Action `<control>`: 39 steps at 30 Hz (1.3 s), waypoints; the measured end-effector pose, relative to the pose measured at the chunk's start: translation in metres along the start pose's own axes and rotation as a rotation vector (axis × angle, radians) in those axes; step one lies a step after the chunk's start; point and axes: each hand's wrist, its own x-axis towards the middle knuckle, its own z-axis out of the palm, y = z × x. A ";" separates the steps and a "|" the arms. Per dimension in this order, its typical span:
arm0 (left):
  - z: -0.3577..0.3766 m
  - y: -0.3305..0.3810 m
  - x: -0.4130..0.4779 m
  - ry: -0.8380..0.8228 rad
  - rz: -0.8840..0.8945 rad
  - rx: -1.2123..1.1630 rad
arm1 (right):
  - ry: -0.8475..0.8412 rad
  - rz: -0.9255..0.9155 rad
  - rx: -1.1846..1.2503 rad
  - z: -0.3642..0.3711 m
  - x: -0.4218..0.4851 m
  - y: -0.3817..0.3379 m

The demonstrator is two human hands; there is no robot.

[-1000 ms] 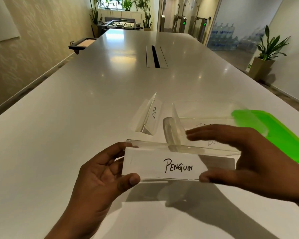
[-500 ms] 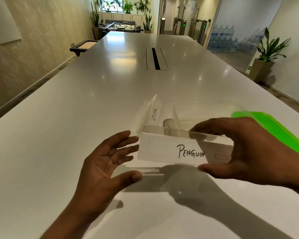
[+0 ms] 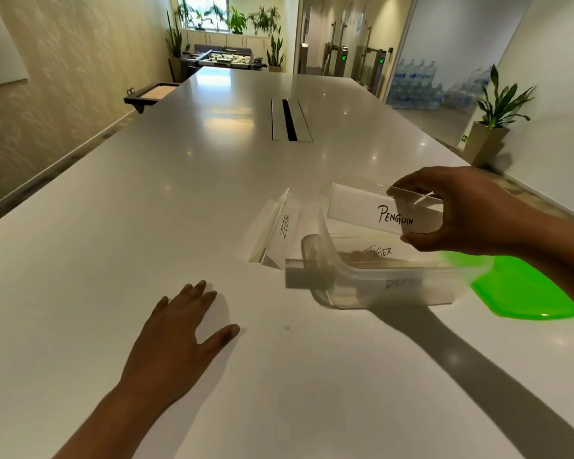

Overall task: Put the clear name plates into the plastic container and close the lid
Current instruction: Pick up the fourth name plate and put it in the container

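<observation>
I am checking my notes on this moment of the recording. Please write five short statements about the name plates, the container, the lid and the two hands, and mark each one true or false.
1. The right hand holds the PENGUIN plate above the plastic container. True.
2. The left hand grips the ZEBRA plate. False: it is open and empty, low over the table, apart from that plate.
3. The green lid is closed on the container. False: it lies on the table on the container's right side.
4. A plate marked TIGER is already inside the container. True.
5. The ZEBRA plate is inside the container. False: it stands on the table to the container's left.
</observation>
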 end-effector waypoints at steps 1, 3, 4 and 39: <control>0.001 0.000 0.000 0.003 0.002 0.009 | -0.009 0.005 -0.010 0.002 0.002 0.006; 0.001 0.000 0.000 0.012 0.001 0.013 | -0.028 0.014 -0.018 0.007 0.007 0.018; 0.000 0.000 0.000 0.014 0.003 0.014 | -0.037 0.018 -0.024 0.010 0.010 0.023; 0.001 0.000 -0.001 0.023 -0.016 -0.010 | -0.356 0.146 -0.102 0.079 0.044 0.051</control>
